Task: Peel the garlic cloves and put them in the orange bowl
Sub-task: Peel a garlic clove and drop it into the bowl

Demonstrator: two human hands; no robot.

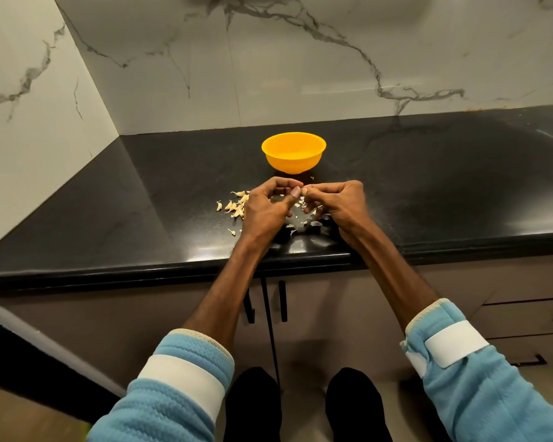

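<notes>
Head view: your left hand (265, 210) and right hand (338, 202) meet at the fingertips, both pinching one small pale garlic clove (303, 190) above the glossy black stone counter (141, 199), near the round orange plastic bowl (294, 156). Loose pale cloves (237, 206) lie beside your left hand.

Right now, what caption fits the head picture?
Left hand and right hand pinch a garlic clove over the black counter, orange bowl behind.

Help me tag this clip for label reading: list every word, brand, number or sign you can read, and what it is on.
None: no text shows anywhere.
The bowl, the white sleeve bands, the counter and the wall are all unmarked.
</notes>
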